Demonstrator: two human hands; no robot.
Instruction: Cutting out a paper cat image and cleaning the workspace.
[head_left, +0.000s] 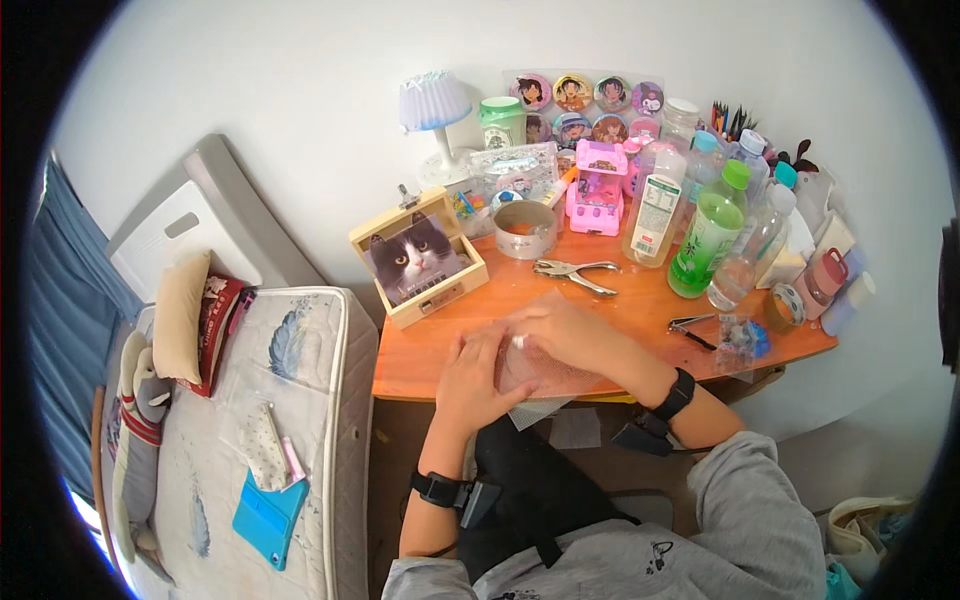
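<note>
A see-through mesh sheet (pixel 548 380) lies at the front of the wooden desk, its lower corner reaching past the edge. My left hand (pixel 474 376) holds the sheet's left side, thumb stretched across it and fingers near its top. From the right, my right hand (pixel 566 334) bends over the upper part, its fingers closed at the mesh close to my left fingertips. Between the hands shows a small white bit (pixel 519 342), too small to name. Just beyond my hands lie hole-punch pliers (pixel 577 274), beside a wide roll of tape (pixel 525 230).
An open wooden box (pixel 432 293) with a cat picture stands left on the desk (pixel 405 362). Several bottles, including a green one (pixel 706 240), crowd the right. Nail clippers (pixel 692 328) lie near a small clear packet (pixel 740 338). A lamp (pixel 436 105) and pink toy (pixel 597 190) stand behind.
</note>
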